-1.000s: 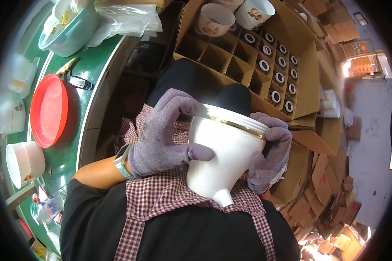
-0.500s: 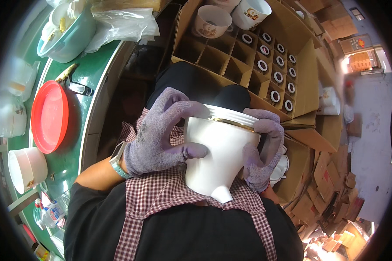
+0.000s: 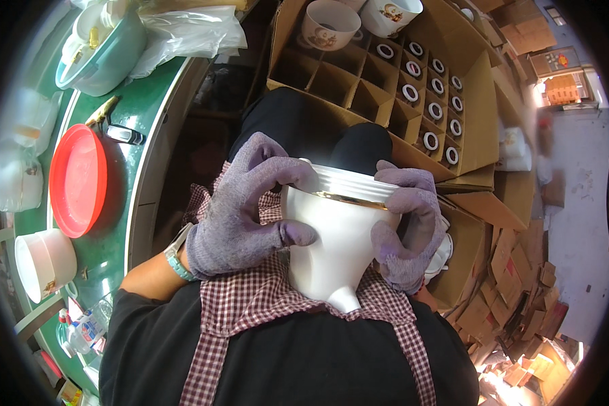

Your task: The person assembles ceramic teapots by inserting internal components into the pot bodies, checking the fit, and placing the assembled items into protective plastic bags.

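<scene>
Held over my lap is a white ceramic pot (image 3: 335, 250) with a short spout pointing toward me, a gold line near the top and a ribbed white band at its upper edge. My left hand (image 3: 240, 210), in a grey-purple knit glove, grips its left side, fingers on the upper edge and thumb on the wall. On the opposite side, my gloved right hand (image 3: 411, 227) curls its fingers around the upper edge, with its thumb against the wall. The pot's inside is hidden from me.
Beyond my knees stands a divided cardboard box (image 3: 399, 88) with white ring-topped pieces in several cells and decorated white cups (image 3: 330, 26) on it. On the green table (image 3: 139, 115) at left are a red plate (image 3: 78, 181), a teal basin (image 3: 105, 61) and white containers (image 3: 45, 264).
The pot has tilted slightly, so more of its ribbed upper band shows. Both hands keep hold of it and have shifted a little to the left with it.
</scene>
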### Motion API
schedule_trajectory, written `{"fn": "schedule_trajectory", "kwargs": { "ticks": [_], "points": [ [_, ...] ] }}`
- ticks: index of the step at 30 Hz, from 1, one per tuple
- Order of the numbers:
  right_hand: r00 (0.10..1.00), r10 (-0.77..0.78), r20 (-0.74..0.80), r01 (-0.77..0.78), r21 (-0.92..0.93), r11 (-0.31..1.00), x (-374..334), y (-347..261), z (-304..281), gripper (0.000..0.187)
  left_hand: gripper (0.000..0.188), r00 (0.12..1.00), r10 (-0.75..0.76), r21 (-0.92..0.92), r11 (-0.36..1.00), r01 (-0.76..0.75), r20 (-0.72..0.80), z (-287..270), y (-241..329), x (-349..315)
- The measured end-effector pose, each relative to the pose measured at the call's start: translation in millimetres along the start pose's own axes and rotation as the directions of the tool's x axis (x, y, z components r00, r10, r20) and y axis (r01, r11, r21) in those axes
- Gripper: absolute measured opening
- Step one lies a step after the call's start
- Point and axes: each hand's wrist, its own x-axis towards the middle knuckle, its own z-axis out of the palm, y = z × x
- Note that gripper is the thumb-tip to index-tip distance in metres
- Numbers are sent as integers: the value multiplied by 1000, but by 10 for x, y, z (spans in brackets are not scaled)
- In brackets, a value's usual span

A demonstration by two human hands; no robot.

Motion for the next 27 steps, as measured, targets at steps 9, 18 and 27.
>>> {"fn": "schedule_trajectory", "kwargs": {
  "ticks": [9,18,27],
  "points": [
    [930,-231,285,264,-85,961,529,0,93,44,85,975,102,176,975,-138,197,-239,171,294],
    [869,495,18,-457,413,787,336,781,478,69,38,971,-197,-344,929,139,-139,-450,-633,-330],
    [790,256,557,-582,552,597,1335,304,1460,89,84,451,-301,-201,945,257,-840,-351,-882,-982]
  ]
}}
